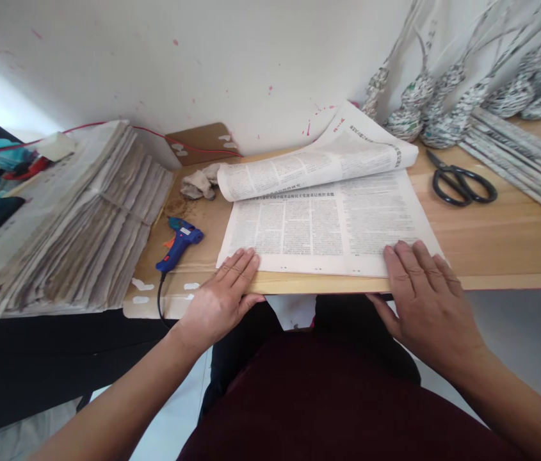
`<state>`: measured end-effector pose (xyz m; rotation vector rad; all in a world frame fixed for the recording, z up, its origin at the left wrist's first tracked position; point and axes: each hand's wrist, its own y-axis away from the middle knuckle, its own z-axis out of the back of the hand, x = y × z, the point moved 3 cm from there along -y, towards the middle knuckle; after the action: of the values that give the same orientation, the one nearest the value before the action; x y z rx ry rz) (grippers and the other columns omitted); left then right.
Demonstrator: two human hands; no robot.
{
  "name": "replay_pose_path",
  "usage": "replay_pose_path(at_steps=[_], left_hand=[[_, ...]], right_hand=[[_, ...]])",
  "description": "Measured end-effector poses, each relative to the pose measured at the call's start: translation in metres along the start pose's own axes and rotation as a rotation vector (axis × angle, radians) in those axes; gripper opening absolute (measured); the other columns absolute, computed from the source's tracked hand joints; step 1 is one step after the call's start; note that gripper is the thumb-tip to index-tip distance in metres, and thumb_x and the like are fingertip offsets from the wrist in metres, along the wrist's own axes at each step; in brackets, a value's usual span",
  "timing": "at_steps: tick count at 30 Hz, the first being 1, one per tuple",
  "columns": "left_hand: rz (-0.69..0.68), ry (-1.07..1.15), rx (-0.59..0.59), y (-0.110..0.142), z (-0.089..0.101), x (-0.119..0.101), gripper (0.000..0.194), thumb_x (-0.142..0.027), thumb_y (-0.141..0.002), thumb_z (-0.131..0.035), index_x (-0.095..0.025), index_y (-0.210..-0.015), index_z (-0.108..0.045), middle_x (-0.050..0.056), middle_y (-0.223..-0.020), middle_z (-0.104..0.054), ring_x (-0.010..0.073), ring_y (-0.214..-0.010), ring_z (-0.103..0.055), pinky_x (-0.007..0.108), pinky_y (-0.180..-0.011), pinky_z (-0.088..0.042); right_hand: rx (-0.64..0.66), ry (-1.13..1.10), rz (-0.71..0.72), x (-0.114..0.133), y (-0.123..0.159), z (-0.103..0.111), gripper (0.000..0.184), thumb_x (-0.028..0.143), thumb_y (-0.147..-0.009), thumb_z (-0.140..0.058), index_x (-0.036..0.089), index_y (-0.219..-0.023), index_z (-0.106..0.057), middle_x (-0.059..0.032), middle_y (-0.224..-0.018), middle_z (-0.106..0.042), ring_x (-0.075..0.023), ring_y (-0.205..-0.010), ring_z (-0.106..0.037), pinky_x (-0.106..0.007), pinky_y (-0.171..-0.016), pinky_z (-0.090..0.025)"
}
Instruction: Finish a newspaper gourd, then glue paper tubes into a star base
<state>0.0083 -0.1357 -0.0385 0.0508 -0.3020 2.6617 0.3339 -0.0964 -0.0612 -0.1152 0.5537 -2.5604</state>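
Observation:
A stack of newspaper sheets [306, 224] lies at the table's front edge, its upper part curled over toward me in a loose fold. My left hand [222, 288] rests with fingers extended on the paper's near left corner, its thumb at the table edge. On the near right corner lies my right hand [424, 294], fingers stretched flat and a little apart, thumb down by the edge. Neither hand grips anything. Left of the paper is a blue glue gun [180, 244] with a black cord. Black-handled scissors [462, 182] lie to the right.
A tall tied pile of old newspapers [102, 218] stands at the left on the table. A crumpled cloth [200, 182] sits behind the glue gun. Gourd-shaped woven paper pieces [457, 115] lean on the wall at the back right, beside rolled newspaper sticks [524, 163].

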Motion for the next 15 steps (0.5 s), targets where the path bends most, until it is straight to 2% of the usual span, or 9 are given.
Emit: replay_pose_path(at_steps=[8,12,15], left_hand=[[0.164,-0.137,-0.028,0.012,-0.001,-0.003,0.079,-0.057,-0.093,-0.05,-0.012,-0.155,-0.029,0.021,-0.152,-0.045,0.0327,-0.141,-0.043,0.049,-0.116,-0.038],[0.236,-0.159,0.009,0.011,-0.004,-0.011,0.08,-0.056,-0.092,-0.054,-0.009,-0.153,-0.033,0.025,-0.153,-0.041,0.039,-0.142,-0.039,0.06,-0.12,-0.025],[0.272,-0.129,0.007,0.002,0.007,-0.024,0.071,-0.048,-0.093,-0.057,-0.01,-0.15,-0.039,0.025,-0.151,-0.044,0.0421,-0.141,-0.039,0.071,-0.117,-0.013]], right_hand=[[-0.002,-0.009,0.0,-0.001,0.0,0.001,0.077,0.036,-0.092,-0.062,0.002,-0.153,-0.029,-0.0268,-0.152,-0.043,-0.0416,-0.145,-0.033,-0.057,-0.116,-0.029],[0.002,-0.001,0.008,0.0,-0.001,0.002,0.077,0.037,-0.092,-0.061,0.001,-0.153,-0.03,-0.027,-0.152,-0.042,-0.0416,-0.145,-0.033,-0.057,-0.116,-0.029],[0.003,-0.005,0.013,0.0,0.0,0.002,0.078,0.038,-0.092,-0.061,0.002,-0.154,-0.029,-0.0269,-0.152,-0.042,-0.0412,-0.146,-0.031,-0.057,-0.116,-0.029]])
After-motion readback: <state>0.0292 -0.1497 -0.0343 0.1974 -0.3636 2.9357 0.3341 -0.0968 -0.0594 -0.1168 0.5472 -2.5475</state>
